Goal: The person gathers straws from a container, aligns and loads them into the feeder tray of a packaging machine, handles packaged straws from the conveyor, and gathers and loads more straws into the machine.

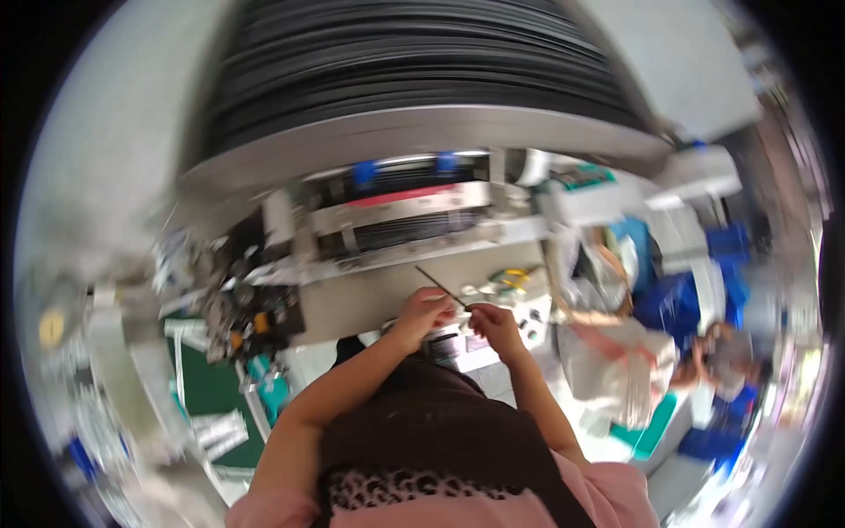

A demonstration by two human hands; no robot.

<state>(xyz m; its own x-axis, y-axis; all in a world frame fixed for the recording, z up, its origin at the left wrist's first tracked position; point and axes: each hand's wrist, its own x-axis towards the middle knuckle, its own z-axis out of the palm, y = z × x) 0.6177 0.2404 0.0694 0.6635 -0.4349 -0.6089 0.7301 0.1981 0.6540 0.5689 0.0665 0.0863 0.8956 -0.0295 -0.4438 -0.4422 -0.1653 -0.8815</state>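
A thin dark rod (440,286) slants between my hands in front of the machine. My left hand (425,315) is closed beside the rod's middle, its fingers bent together. At the rod's lower right end, my right hand (495,329) pinches it between thumb and fingers. Both hands are over the front edge of a beige worktop (361,301). Just beyond my right hand lie yellow-handled pliers (513,280). Motion blur hides what exactly the left fingertips hold.
A large machine with a black ribbed cover (422,70) rises ahead. A mechanism (251,321) stands at the left. White sacks (616,365), blue bins (673,308) and a person (726,361) are at the right.
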